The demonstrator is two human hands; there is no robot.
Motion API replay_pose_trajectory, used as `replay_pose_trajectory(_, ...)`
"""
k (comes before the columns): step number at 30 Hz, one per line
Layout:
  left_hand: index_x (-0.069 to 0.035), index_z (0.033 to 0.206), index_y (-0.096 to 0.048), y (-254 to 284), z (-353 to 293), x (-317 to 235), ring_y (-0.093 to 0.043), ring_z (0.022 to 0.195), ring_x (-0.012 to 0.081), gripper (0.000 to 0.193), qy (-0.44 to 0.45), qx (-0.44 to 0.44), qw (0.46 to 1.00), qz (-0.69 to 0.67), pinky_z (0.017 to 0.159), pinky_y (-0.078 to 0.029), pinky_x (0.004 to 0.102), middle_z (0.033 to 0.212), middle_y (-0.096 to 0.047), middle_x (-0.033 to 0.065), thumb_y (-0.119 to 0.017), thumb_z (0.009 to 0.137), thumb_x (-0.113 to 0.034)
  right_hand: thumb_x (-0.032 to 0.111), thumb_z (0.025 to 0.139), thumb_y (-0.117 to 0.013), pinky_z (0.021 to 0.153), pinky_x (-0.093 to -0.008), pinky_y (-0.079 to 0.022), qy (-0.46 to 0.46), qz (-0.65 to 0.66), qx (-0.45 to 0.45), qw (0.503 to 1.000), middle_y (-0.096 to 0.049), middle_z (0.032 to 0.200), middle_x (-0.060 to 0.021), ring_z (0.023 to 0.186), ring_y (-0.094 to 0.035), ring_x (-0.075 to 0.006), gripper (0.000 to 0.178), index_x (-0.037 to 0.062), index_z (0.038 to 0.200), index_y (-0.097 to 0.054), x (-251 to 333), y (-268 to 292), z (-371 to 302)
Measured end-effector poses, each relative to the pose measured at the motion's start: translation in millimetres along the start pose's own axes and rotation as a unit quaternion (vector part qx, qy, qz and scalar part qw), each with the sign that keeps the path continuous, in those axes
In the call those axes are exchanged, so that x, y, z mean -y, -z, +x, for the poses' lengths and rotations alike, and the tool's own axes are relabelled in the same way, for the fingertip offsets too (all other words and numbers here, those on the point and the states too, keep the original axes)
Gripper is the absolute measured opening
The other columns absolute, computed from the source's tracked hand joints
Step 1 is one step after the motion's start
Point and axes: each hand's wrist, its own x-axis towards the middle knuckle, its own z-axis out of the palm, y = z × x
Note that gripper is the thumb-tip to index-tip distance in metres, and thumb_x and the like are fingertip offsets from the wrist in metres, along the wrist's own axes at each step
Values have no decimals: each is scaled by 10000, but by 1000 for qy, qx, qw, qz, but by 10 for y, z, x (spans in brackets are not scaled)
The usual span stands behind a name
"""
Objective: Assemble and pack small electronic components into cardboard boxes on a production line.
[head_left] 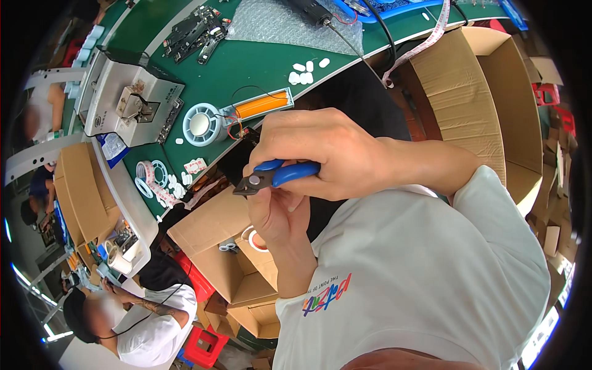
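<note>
Well, my right hand grips the cutters; whether my left hand pinches anything I can't tell; a slip could nick it.

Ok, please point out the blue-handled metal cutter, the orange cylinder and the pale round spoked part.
Blue-handled metal cutter [295,174]: head view, on one handle.
Orange cylinder [262,105]: head view, middle of its side.
Pale round spoked part [199,124]: head view, central disc.
</note>
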Motion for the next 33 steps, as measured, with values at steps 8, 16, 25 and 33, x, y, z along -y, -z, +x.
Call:
replay_pose_trajectory(8, -35, 1071, -678, 56, -56, -1, -486, 677, 89, 108, -106, -56, 980, 156, 505, -356, 141, 916, -586, 70, -651, 1001, -112, -73, 661, -770, 629, -318, -461, -4, -22, 11, 1000, -632, 879, -63, 723, -565, -218, 371, 46, 1010, -726, -5, 64, 5)
replay_pose_trajectory(16, -8, 1039, -690, 28, -50, -55, -440, 640, 88, 77, -127, -46, 970, 202, 491, -338, 147, 923, -561, 79, -649, 989, -49, -78, 668, -776, 606, -306, -433, -27, -36, 24, 999, -629, 864, -62, 696, -539, -212, 329, 42, 968, -714, -31, 78, 16)
replay_pose_trajectory(25, -11, 1071, -718, 2, 67, -44, -441, 636, 76, 110, -229, -10, 934, 275, 514, -345, 162, 949, -579, 72, -666, 989, -64, 24, 887, -747, 571, -255, -390, -173, 136, 19, 975, -634, 832, -21, 655, -502, -116, 81, 33, 953, -702, 2, 98, 27)
replay_pose_trajectory(33, -35, 1082, -771, 48, 76, 1, -468, 713, 107, 148, -343, -32, 830, 439, 632, -378, 215, 948, -588, 59, -686, 976, -93, 113, 941, -744, 532, -210, -375, -363, 347, 20, 865, -615, 745, -11, 578, -476, -81, 104, 22, 984, -718, 84, 66, -6)
